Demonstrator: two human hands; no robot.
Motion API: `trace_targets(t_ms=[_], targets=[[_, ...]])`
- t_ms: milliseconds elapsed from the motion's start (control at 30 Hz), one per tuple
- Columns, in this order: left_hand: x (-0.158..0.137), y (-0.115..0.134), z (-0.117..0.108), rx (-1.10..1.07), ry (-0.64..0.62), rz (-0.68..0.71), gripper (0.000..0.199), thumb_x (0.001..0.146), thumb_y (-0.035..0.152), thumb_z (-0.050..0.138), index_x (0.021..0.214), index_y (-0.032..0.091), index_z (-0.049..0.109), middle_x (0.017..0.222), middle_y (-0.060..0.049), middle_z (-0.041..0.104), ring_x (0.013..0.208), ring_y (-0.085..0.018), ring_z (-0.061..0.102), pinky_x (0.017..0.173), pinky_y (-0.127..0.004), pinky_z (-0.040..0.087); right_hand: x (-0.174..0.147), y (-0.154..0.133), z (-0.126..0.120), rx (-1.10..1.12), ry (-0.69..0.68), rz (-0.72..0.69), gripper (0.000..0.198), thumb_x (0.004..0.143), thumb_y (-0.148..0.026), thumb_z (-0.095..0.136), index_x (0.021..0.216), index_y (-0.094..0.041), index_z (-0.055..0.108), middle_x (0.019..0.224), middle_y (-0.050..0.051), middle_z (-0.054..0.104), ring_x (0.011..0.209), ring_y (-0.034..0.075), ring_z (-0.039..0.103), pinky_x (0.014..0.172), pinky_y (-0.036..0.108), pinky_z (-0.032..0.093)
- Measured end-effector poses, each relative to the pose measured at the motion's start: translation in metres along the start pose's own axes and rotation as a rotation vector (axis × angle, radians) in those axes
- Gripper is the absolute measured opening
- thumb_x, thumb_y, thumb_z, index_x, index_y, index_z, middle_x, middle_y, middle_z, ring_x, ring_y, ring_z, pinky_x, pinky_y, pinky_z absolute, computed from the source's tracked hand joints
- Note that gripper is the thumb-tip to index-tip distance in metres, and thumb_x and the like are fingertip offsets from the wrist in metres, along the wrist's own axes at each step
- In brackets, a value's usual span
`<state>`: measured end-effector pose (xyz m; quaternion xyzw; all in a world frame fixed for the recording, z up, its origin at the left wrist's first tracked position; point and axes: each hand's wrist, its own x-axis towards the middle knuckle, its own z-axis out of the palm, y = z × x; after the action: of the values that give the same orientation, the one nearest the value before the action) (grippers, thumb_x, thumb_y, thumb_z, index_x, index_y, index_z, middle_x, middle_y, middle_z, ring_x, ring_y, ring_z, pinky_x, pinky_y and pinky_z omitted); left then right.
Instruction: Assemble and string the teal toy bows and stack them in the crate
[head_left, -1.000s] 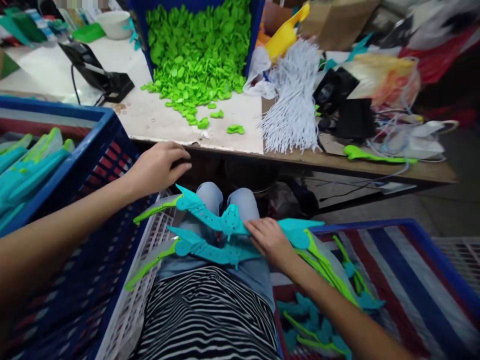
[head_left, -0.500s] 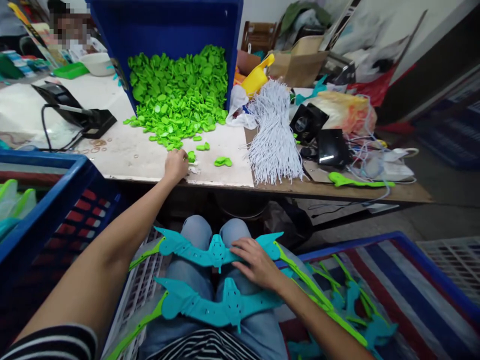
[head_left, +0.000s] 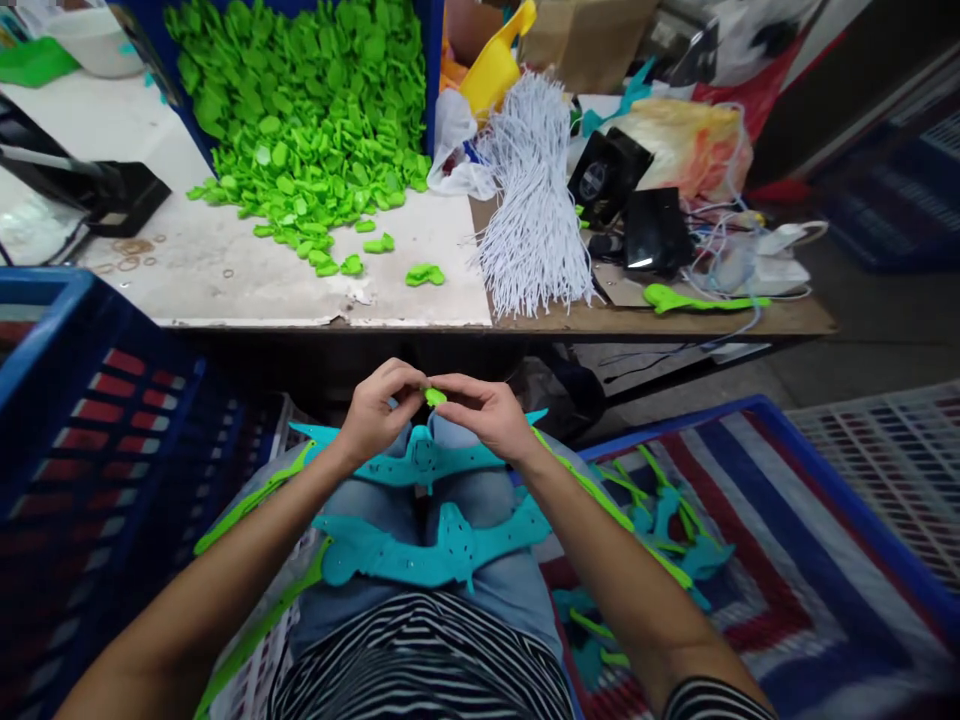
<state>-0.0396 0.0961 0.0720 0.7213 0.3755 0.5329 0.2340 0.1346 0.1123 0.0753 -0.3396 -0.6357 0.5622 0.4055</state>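
Note:
Above my knees, my left hand [head_left: 382, 405] and my right hand [head_left: 484, 410] meet with a small green plastic piece [head_left: 435, 397] pinched between their fingertips. Just below them, a turquoise plastic part with green arms [head_left: 422, 457] lies across my thighs. A second turquoise part [head_left: 450, 545] of the same shape lies nearer my body. Past my hands, a heap of green pieces [head_left: 315, 150] spills from a tipped blue bin [head_left: 433, 90] onto the table [head_left: 285, 300]. A loose green piece [head_left: 425, 274] lies near the table's front edge.
A bundle of white strings [head_left: 532, 200], black boxes [head_left: 660, 230] and a yellow scoop [head_left: 491, 70] stand on the table. A blue crate [head_left: 97, 420] is at my left. At my right, turquoise and green parts [head_left: 697, 550] lie on striped cloth [head_left: 795, 520].
My left hand has come back from the table to above my lap with a green piece. My right hand has left the turquoise part and joined it. The view has tilted down.

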Motion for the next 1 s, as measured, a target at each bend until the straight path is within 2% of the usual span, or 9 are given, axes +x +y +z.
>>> trace_targets(t_ms=[100,233,333,433,500,633,867,933,1000], targets=[[-0.012,-0.005,-0.002,-0.085,-0.093,-0.168,0.009,0.079,0.018,0.058,0.087,0.018,0.062,0.081,-0.002,0.060,0.074,-0.013,0.057,0.068,-0.024,0.047,-0.017,0.009,-0.007,-0.163,-0.008,-0.069,0.040,0.072,-0.045,0.074,0.105,-0.021,0.071,0.105,0.006,0.069,0.091,0.019,0.064,0.084,0.033,0.053],[-0.031,-0.024,-0.001,-0.127,-0.178,-0.670,0.037,0.075,0.029,0.060,0.110,0.017,0.058,0.100,-0.007,0.064,0.094,-0.020,0.059,0.080,-0.030,0.047,-0.042,0.038,-0.007,-0.511,-0.027,-0.182,0.044,0.080,-0.043,0.068,0.118,-0.021,0.064,0.107,0.009,0.066,0.096,0.022,0.062,0.088,0.038,0.051],[-0.040,-0.042,0.006,-0.164,-0.336,-1.005,0.026,0.078,0.036,0.059,0.094,0.016,0.063,0.078,-0.004,0.062,0.076,-0.019,0.058,0.068,-0.028,0.044,-0.056,0.064,0.003,-0.670,-0.108,-0.245,0.040,0.084,-0.041,0.062,0.119,-0.019,0.062,0.107,0.012,0.065,0.101,0.024,0.059,0.088,0.042,0.051],[-0.042,-0.054,0.015,-0.277,-0.487,-1.191,0.032,0.079,0.048,0.059,0.072,0.016,0.060,0.049,0.004,0.041,0.048,-0.013,0.041,0.049,-0.025,0.032,-0.058,0.081,0.014,-0.766,-0.132,-0.268,0.041,0.079,-0.038,0.069,0.114,-0.017,0.064,0.112,0.014,0.063,0.107,0.027,0.054,0.092,0.046,0.048],[-0.042,-0.057,0.018,-0.325,-0.505,-1.231,0.039,0.078,0.053,0.059,0.069,0.016,0.059,0.047,0.005,0.036,0.045,-0.011,0.034,0.048,-0.025,0.028,-0.055,0.085,0.018,-0.796,-0.139,-0.242,0.042,0.075,-0.034,0.074,0.111,-0.016,0.065,0.119,0.014,0.059,0.113,0.029,0.051,0.096,0.048,0.045],[-0.042,-0.058,0.017,-0.435,-0.507,-1.240,0.040,0.075,0.055,0.063,0.079,0.015,0.063,0.058,0.002,0.051,0.052,-0.011,0.042,0.051,-0.024,0.032,-0.047,0.086,0.018,-0.742,-0.157,-0.101,0.040,0.075,-0.029,0.074,0.113,-0.021,0.065,0.127,0.011,0.056,0.117,0.026,0.052,0.099,0.044,0.045],[-0.045,-0.062,0.010,-0.424,-0.667,-1.059,0.043,0.060,0.047,0.077,0.086,0.016,0.063,0.067,0.003,0.056,0.058,-0.011,0.045,0.050,-0.021,0.032,-0.051,0.084,0.026,-0.702,-0.067,0.132,0.041,0.072,-0.028,0.076,0.112,-0.023,0.067,0.116,0.009,0.066,0.108,0.025,0.061,0.095,0.041,0.047],[-0.047,-0.062,0.011,-0.431,-0.681,-1.024,0.047,0.057,0.046,0.078,0.088,0.015,0.062,0.067,0.003,0.056,0.059,-0.011,0.046,0.051,-0.022,0.033,-0.051,0.083,0.028,-0.693,-0.039,0.194,0.058,0.068,-0.029,0.079,0.123,-0.025,0.059,0.114,0.007,0.067,0.107,0.025,0.062,0.095,0.043,0.046],[-0.048,-0.061,0.014,-0.433,-0.658,-1.038,0.049,0.055,0.046,0.078,0.088,0.014,0.060,0.066,0.003,0.055,0.057,-0.011,0.046,0.050,-0.022,0.033,-0.048,0.081,0.029,-0.684,-0.036,0.278,0.084,0.063,-0.030,0.082,0.138,-0.027,0.044,0.114,0.007,0.067,0.105,0.025,0.063,0.093,0.042,0.048]])
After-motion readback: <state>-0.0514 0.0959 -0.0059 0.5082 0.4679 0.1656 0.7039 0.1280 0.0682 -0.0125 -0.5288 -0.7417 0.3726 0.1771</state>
